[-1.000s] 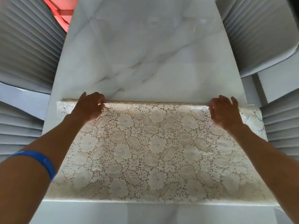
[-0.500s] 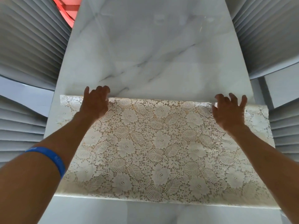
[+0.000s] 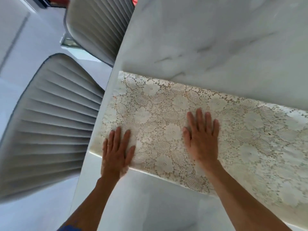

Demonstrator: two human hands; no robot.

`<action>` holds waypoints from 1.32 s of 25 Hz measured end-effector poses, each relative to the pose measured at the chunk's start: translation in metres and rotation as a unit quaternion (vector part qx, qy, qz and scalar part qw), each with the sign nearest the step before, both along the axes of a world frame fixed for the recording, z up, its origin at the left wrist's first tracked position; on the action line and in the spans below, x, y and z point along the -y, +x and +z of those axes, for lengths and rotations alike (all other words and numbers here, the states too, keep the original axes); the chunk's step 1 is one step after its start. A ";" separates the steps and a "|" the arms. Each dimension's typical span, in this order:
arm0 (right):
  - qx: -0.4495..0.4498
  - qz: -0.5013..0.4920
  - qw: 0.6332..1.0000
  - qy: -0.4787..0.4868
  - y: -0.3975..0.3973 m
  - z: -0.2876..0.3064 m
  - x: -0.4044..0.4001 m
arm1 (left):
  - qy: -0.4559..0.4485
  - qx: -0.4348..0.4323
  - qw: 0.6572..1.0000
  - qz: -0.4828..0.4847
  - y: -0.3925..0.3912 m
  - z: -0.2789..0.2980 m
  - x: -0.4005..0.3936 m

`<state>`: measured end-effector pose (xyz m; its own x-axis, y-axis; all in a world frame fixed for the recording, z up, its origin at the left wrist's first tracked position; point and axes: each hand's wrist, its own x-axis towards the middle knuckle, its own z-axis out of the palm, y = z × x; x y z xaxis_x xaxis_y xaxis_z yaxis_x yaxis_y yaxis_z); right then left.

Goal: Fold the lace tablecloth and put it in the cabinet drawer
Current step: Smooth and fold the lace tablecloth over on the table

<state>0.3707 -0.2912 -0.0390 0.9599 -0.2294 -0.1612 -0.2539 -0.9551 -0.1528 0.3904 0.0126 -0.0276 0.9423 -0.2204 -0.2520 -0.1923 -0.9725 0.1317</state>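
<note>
While both of your hands lie flat with fingers straight, left hand (image 3: 117,150) near the cloth's left end and right hand (image 3: 202,135) further along, you are likely pressing a fold down. Lace tablecloth (image 3: 166,114): cream floral openwork, a long folded strip across the marble table (image 3: 216,39), grey ribbed chairs (image 3: 50,122) alongside.

A home dining room: marble table (image 3: 208,30), pleated upholstered chairs (image 3: 50,122).
</note>
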 end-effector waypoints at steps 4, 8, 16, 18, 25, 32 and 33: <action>-0.021 -0.032 0.999 0.031 0.006 0.007 -0.019 | 0.003 0.000 1.000 0.012 -0.006 -0.002 -0.006; -0.023 0.033 0.998 0.052 -0.041 0.009 -0.081 | -0.009 -0.016 1.000 0.014 -0.003 -0.012 -0.018; 0.001 0.009 0.999 0.048 -0.187 0.011 -0.008 | 0.121 -0.086 0.986 0.075 0.004 0.027 0.031; -0.013 -0.008 0.999 0.048 -0.215 0.014 0.016 | 0.053 -0.009 0.998 -0.022 -0.041 0.037 0.104; -0.060 -0.082 0.995 -0.022 -0.341 0.036 0.176 | 0.039 -0.136 0.985 -0.095 -0.169 0.016 0.258; -0.121 -0.107 0.986 0.030 -0.320 0.070 0.142 | 0.024 -0.160 0.982 -0.100 -0.167 0.033 0.257; -0.116 -0.062 0.991 0.035 -0.307 0.076 0.125 | 0.020 -0.150 0.984 -0.098 -0.167 0.039 0.253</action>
